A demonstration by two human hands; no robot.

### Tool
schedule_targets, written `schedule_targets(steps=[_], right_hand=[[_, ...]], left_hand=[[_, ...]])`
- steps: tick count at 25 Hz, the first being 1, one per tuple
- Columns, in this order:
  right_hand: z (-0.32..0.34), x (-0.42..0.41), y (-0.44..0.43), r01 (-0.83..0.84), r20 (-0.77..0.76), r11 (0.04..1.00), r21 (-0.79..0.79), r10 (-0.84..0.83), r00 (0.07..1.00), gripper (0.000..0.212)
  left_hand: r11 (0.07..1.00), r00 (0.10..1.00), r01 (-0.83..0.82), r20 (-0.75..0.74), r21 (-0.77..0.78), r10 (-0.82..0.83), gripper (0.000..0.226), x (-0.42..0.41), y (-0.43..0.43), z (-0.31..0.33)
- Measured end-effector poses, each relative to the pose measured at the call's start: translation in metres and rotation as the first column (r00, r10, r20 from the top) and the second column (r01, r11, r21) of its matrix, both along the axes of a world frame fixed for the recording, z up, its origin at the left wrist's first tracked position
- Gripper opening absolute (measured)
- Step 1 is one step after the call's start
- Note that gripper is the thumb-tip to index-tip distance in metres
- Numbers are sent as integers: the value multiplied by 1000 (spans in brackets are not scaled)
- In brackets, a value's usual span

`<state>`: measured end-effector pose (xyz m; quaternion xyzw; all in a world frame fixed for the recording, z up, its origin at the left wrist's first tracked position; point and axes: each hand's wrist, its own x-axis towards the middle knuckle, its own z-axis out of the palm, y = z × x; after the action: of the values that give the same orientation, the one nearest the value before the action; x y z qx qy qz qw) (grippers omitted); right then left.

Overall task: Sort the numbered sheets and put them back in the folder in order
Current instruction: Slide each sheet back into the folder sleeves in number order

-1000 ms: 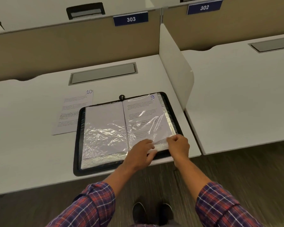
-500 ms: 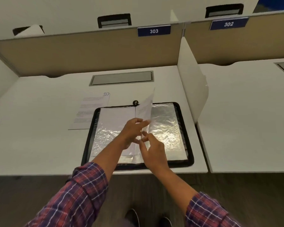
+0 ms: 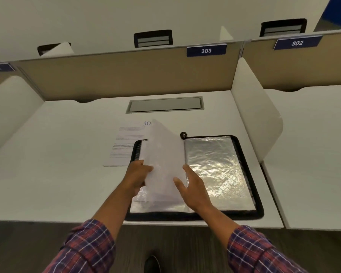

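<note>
White laminate counter [image 3: 57,174] with a grey rectangular metal hatch [image 3: 165,105] set flush near its rear edge. Behind it stands a beige fabric partition panel [image 3: 116,75] bearing a blue number plate "303" [image 3: 206,50]; a second blue plate "302" [image 3: 297,43] marks the neighbouring white counter [image 3: 313,154]. A white rounded side divider [image 3: 254,115] separates the two. Black mesh chair backs [image 3: 153,38] show beyond the partition. Dark wood-grain floor [image 3: 28,243] lies below.
</note>
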<state>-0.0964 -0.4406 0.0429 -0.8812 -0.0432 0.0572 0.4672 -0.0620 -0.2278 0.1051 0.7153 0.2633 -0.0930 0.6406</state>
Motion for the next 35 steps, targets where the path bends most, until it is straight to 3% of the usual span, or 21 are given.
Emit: schedule_targets(steps=[5,8,12,16,21,23,26,29,35], right_hand=[[-29,5,34,-143,-55,923,-357,132,990,86],[-41,2,55,-183,-104,848,-498,151,983,87],[-50,-8,88,-140,-126,774,-617,78,989,87],[-55,-13,114,-67,-98,755,-652,4,995,88],[-59,-13,145,-26,-86,721,-692,-46,995,88],[-60,-13,154,-21,-82,725,-688,-50,995,88],[-60,-6,162,-13,-41,725,-689,-20,999,93],[-55,13,172,-13,43,736,-677,57,997,87],[-39,80,197,-109,1,760,-641,143,990,82]], left_hand=[[995,998,17,-55,102,-12,12,-7,44,-41],[940,995,92,-51,328,-80,15,-10,59,-60],[795,965,218,-2,566,-263,44,-19,74,-85],[402,876,296,-79,867,-475,55,-25,92,-107],[295,791,348,-110,890,-602,59,-28,115,-117],[295,766,357,-96,887,-636,60,-30,125,-116],[401,792,333,-21,853,-611,60,-28,136,-113],[526,886,249,27,813,-463,63,-11,153,-109],[628,976,165,-35,760,-214,71,55,186,-98]])
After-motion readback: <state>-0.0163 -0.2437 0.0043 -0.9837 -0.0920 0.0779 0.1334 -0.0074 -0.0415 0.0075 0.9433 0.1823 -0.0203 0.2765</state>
